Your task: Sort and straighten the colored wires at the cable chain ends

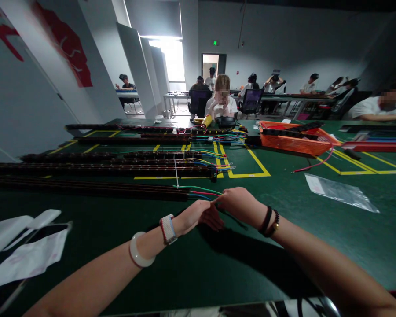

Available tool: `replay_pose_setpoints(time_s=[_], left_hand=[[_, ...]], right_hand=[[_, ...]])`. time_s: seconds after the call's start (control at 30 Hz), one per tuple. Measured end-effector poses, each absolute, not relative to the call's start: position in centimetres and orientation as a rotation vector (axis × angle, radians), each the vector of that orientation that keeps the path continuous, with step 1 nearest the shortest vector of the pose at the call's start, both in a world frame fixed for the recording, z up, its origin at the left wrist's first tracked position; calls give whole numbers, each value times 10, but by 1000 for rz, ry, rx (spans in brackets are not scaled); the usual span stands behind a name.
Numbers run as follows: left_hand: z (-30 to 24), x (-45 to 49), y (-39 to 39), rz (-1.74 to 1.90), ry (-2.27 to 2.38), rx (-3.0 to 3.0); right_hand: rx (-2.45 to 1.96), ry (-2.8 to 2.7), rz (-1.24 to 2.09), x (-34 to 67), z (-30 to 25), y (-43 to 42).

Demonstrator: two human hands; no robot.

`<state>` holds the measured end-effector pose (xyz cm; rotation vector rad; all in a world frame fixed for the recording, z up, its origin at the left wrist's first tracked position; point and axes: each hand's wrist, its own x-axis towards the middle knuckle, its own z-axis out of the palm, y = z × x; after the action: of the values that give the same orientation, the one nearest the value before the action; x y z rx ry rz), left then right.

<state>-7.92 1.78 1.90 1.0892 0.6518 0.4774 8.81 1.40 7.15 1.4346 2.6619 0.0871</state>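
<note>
My left hand (pixel 203 215) and my right hand (pixel 237 202) meet at the front of the green table. Between them are the ends of thin green, red and blue wires (pixel 204 193), which come out of a long dark wire bundle (pixel 135 189). My right hand is closed in a pinch on the wire ends. The thumb of my left hand presses at the same spot, its other fingers hanging below; the exact grip is partly hidden. A dark wire end (pixel 239 222) shows below my right hand. A white tie (pixel 176 171) stands up from the bundle.
More dark wire bundles (pixel 102 168) lie behind, with coloured ends. An orange basket (pixel 293 143) holds dark parts at back right. A clear plastic bag (pixel 341 193) lies right, white papers (pixel 29 251) at left. Across the table sits a person (pixel 221 99); others work beyond.
</note>
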Motion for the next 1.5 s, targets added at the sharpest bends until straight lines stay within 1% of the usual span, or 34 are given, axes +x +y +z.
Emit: replay_pose_setpoints(time_s=[0.1, 0.23, 0.37, 0.5, 0.57, 0.67, 0.83, 1.03, 1.1, 1.2, 1.33, 1.4, 1.5], left_hand=[[18, -80, 18, 486, 638, 1073], [22, -81, 19, 455, 654, 1108], [25, -80, 19, 436, 689, 1143], [22, -80, 20, 438, 672, 1163], [20, -80, 20, 445, 664, 1159], [19, -80, 21, 435, 667, 1152], [18, -80, 25, 382, 682, 1114], [13, -80, 31, 440, 592, 912], [12, -81, 32, 446, 584, 866], [13, -82, 33, 461, 600, 791], [13, -80, 33, 586, 596, 640], [11, -78, 33, 686, 621, 568], [9, -75, 32, 788, 684, 530]], right_hand=[[1568, 2827, -20, 99, 75, 29], [1747, 3041, -252, 106, 51, 59], [1707, 3002, -679, 103, 24, 79], [1625, 2880, -1035, 97, 15, 84], [1587, 2831, -1134, 94, 12, 86], [1534, 2815, -1154, 92, 9, 87], [1585, 2859, -1057, 89, 11, 84], [1528, 2874, -1012, 87, 18, 80], [1535, 2887, -938, 87, 20, 78], [1566, 2925, -652, 84, 25, 72], [1574, 2914, -67, 76, 34, 60], [1485, 2901, 148, 71, 37, 54], [1313, 2897, 374, 64, 37, 45]])
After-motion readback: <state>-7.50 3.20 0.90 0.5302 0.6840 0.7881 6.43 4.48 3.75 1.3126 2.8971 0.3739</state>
